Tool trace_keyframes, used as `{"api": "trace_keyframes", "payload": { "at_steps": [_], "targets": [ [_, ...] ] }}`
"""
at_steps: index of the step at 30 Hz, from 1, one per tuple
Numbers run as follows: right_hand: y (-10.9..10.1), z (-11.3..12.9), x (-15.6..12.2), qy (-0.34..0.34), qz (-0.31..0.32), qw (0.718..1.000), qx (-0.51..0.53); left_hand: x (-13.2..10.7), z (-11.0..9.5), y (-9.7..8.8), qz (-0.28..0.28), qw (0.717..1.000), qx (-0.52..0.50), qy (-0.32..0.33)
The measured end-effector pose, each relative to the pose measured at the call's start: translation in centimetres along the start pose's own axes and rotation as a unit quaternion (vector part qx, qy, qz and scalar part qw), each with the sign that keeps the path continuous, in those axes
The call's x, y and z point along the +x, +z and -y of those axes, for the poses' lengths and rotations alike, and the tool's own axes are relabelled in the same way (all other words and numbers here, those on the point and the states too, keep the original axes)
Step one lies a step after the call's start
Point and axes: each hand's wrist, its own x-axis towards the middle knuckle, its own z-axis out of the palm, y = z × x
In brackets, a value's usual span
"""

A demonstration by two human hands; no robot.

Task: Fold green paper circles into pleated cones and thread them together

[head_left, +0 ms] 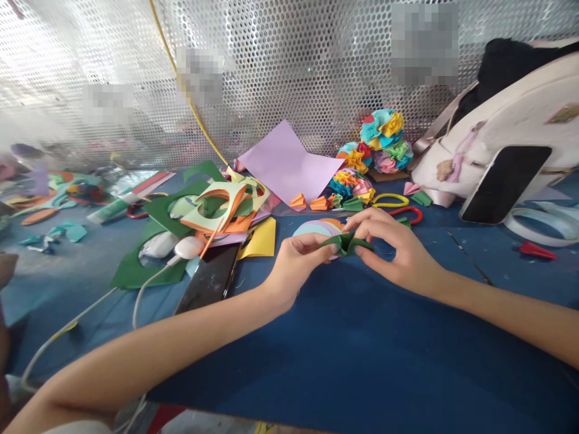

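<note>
A dark green piece of paper or felt (346, 243), bent into folds, is pinched between both hands above the blue table. My left hand (301, 259) closes thumb and fingers on its left end. On its right side, my right hand (389, 246) grips it between thumb and fingertips. Just behind the green piece lie round cut-outs (312, 228) in light blue, purple and orange, partly hidden by it. Small folded orange pieces (319, 204) sit behind those. Scissors with yellow handles (389, 199) and red handles (407, 212) lie beyond my right hand.
Cut-out scraps (221, 205) cover a dark phone (212, 274) and a white cable (140, 295) at left. Purple sheets (289, 160) lean against the perforated metal wall (289, 72). Ruffled colourful balls (383, 129), a pale bag (506, 108), an upright phone (505, 184) and tape (543, 226) stand right.
</note>
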Motion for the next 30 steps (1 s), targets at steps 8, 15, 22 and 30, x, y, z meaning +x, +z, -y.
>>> {"api": "trace_keyframes", "payload": {
  "at_steps": [8,15,22,30],
  "targets": [
    [0.14,-0.01,-0.11,0.001,0.012,1.0,-0.024,-0.12,-0.06,0.2,-0.022,0.999,0.018,0.019],
    [0.24,0.42,-0.36,-0.011,0.027,0.999,-0.044,-0.15,0.17,0.25,-0.003,0.998,0.051,0.029],
    [0.23,0.44,-0.48,-0.029,0.028,0.997,-0.067,-0.04,0.1,0.2,-0.008,0.999,0.033,0.011],
    [0.09,0.23,-0.41,-0.063,0.05,0.993,-0.091,-0.14,0.14,0.07,0.007,0.999,0.037,0.011]
  ]
}}
